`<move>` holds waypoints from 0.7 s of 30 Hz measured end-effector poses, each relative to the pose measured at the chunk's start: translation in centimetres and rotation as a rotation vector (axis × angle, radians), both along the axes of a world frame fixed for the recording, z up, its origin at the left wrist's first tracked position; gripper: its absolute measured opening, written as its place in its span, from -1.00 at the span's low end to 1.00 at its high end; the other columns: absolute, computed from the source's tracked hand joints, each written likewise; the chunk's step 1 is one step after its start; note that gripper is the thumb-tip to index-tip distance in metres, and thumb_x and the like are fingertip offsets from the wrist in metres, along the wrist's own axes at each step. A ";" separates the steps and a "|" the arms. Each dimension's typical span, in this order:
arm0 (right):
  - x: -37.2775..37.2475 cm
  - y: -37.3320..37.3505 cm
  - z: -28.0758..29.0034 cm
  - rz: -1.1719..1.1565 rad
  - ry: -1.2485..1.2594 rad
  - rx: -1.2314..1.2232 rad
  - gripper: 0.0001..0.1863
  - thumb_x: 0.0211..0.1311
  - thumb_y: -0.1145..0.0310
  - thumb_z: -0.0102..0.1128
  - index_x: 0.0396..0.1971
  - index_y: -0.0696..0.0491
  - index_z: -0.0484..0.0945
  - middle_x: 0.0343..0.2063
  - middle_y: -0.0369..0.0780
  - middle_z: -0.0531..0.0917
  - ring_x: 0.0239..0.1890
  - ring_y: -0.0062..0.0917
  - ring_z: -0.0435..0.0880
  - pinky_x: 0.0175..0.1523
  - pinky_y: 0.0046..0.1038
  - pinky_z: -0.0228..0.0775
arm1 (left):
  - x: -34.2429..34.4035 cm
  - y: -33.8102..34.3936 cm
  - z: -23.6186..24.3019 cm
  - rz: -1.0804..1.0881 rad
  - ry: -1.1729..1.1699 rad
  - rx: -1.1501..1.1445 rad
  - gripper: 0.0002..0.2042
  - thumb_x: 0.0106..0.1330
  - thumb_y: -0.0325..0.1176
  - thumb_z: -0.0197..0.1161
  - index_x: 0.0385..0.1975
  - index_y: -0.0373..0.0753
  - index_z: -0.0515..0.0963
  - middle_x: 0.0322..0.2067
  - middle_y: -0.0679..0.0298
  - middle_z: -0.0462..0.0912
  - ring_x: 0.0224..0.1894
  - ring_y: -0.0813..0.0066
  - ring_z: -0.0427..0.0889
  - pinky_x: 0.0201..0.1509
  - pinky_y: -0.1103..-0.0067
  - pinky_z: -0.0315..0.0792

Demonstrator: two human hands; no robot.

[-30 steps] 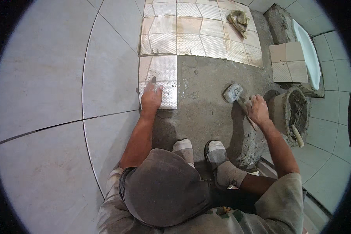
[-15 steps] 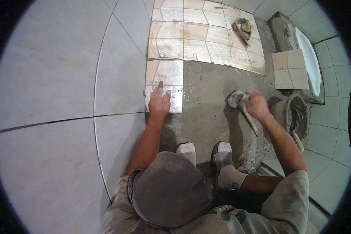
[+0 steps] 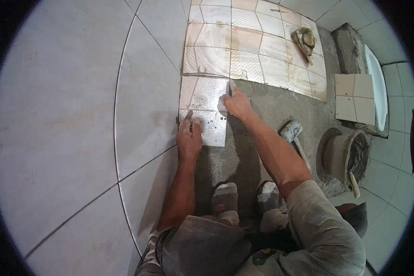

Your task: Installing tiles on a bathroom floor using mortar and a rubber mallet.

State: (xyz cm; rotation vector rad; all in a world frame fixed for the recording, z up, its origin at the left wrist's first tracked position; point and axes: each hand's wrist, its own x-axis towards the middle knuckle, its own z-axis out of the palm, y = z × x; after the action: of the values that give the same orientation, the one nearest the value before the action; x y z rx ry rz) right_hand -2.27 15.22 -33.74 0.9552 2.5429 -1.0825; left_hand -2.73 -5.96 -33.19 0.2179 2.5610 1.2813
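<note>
Overhead view of a floor under tiling, listed from largest element to smallest

Large pale floor tiles (image 3: 69, 119) across the left half, split by thin dark joints. Bare grey mortar bed (image 3: 267, 106) in the centre, running between those slabs and the wall on the right. Field of small textured tiles (image 3: 253, 46) already laid at the top, smeared with mortar. Round bucket (image 3: 347, 154) with wet mortar at the right, a wooden handle leaning out of it. Two loose square tiles (image 3: 354, 96) lying near the bucket, well apart from the laid field. Freshly set textured tile (image 3: 204, 110) at the lower left corner of the laid field, its left edge against the large slab, its right edge against bare mortar. Rubber mallet (image 3: 292, 133) resting on the mortar, head toward the top, just beside the right forearm. Crumpled glove-like rag (image 3: 304, 39) on the laid tiles at the upper right. Left hand (image 3: 189, 138) flat, fingers together and extended, pressed onto the lower edge of the fresh tile. Right hand (image 3: 237, 103) curled at the tile's upper right edge, fingertips gripping that edge
</note>
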 end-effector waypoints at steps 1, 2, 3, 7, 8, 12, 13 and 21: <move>-0.3 0.5 -0.4 0.065 0.001 0.067 -0.31 0.16 0.18 0.00 0.24 0.27 0.17 -0.08 0.13 0.55 -0.01 -0.05 0.55 0.13 -0.24 0.37 | 0.2 0.6 0.0 0.003 0.043 0.064 -0.66 0.33 -0.20 0.05 -0.32 -0.45 0.49 -0.38 -0.20 0.54 -0.31 -0.23 0.52 -0.24 0.18 0.38; -0.6 0.8 -0.8 0.130 0.004 0.133 -0.30 0.16 0.21 0.00 0.25 0.27 0.13 -0.15 0.11 0.59 -0.08 -0.05 0.59 0.09 -0.23 0.40 | 0.4 1.0 0.0 0.006 0.087 0.128 -0.66 0.34 -0.19 0.05 -0.33 -0.44 0.48 -0.41 -0.20 0.53 -0.32 -0.24 0.50 -0.26 0.17 0.36; -1.3 0.3 0.3 0.145 0.004 0.122 -0.30 0.16 0.21 0.00 0.25 0.27 0.13 -0.15 0.11 0.59 -0.08 -0.05 0.59 0.09 -0.23 0.40 | 0.3 0.8 0.1 0.020 0.087 0.116 -0.66 0.34 -0.19 0.05 -0.33 -0.44 0.48 -0.41 -0.20 0.53 -0.32 -0.24 0.50 -0.26 0.17 0.36; -3.9 -2.5 4.6 0.517 -0.160 0.254 -0.35 0.21 0.33 -0.08 0.27 0.29 0.05 -0.22 0.04 0.63 -0.14 -0.15 0.63 -0.03 -0.24 0.47 | 0.1 0.7 1.9 0.018 -0.097 0.100 -0.66 0.35 -0.19 0.04 -0.37 -0.45 0.45 -0.41 -0.25 0.50 -0.32 -0.28 0.48 -0.25 0.16 0.35; -4.6 -3.0 4.5 0.574 -0.115 0.308 -0.36 0.22 0.37 -0.11 0.28 0.30 0.02 -0.25 0.01 0.65 -0.16 -0.17 0.64 -0.07 -0.24 0.49 | 0.1 0.8 2.2 0.010 -0.129 0.117 -0.66 0.35 -0.19 0.04 -0.38 -0.45 0.44 -0.41 -0.27 0.48 -0.31 -0.29 0.47 -0.25 0.16 0.35; -7.9 -5.2 3.1 0.561 0.102 0.351 -0.46 0.15 0.38 -0.05 0.16 0.25 0.25 -0.44 -0.05 0.67 -0.37 -0.20 0.68 -0.29 -0.22 0.51 | 0.3 0.0 0.9 0.052 -0.090 0.137 -0.66 0.36 -0.21 0.03 -0.40 -0.46 0.43 -0.44 -0.27 0.48 -0.31 -0.30 0.46 -0.26 0.17 0.34; -8.4 -5.5 2.6 0.561 0.100 0.349 -0.46 0.15 0.38 -0.05 0.16 0.25 0.25 -0.44 -0.05 0.67 -0.37 -0.20 0.68 -0.29 -0.22 0.51 | 0.4 0.1 1.1 0.029 -0.038 0.094 -0.66 0.36 -0.22 0.02 -0.40 -0.47 0.43 -0.44 -0.27 0.47 -0.31 -0.31 0.46 -0.26 0.16 0.34; -11.5 -7.7 -0.4 0.611 0.011 0.490 -0.34 0.18 0.39 -0.03 0.26 0.35 0.09 -0.46 -0.13 0.69 -0.40 -0.31 0.70 -0.38 -0.33 0.50 | 0.6 -0.1 0.7 0.025 -0.140 0.067 -0.67 0.38 -0.22 -0.01 -0.37 -0.46 0.43 -0.43 -0.26 0.45 -0.32 -0.30 0.44 -0.28 0.15 0.31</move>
State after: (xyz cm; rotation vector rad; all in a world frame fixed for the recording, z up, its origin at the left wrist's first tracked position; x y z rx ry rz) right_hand -13.75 7.52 -34.14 0.1947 2.8634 -0.2998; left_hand -2.13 -6.04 -32.47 0.1063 2.4133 1.3434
